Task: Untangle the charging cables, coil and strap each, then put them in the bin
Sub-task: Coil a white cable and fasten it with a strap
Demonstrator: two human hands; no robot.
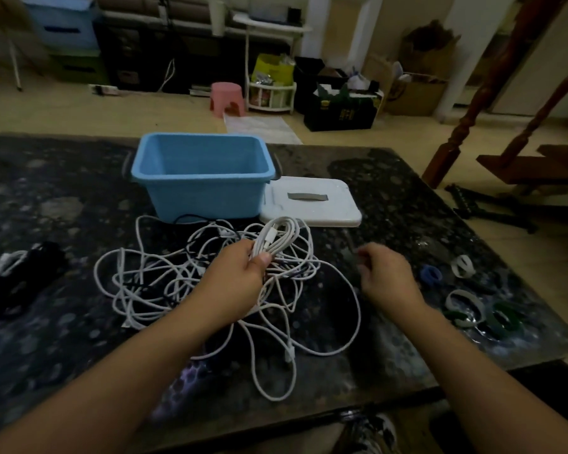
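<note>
A tangle of white charging cables (pixel 164 283) lies spread over the dark table (pixel 63 198), with a dark cable threaded through it. My left hand (pixel 235 276) grips a coiled white cable (pixel 277 239) above the tangle, thumb pressed on the loops. My right hand (pixel 386 273) hovers to the right with fingers loosely curled; whether it pinches anything is unclear. An empty blue bin (pixel 204 173) stands behind the tangle. Several straps lie at the right: blue (pixel 431 275), white (pixel 462 266), grey (pixel 463 306) and green (pixel 502 319).
The bin's white lid (pixel 312 201) lies flat right of the bin. A dark bundle (pixel 17 276) with white cable sits at the table's left. The table's front edge runs close to my arms. Stool, boxes and wooden stairs stand on the floor beyond.
</note>
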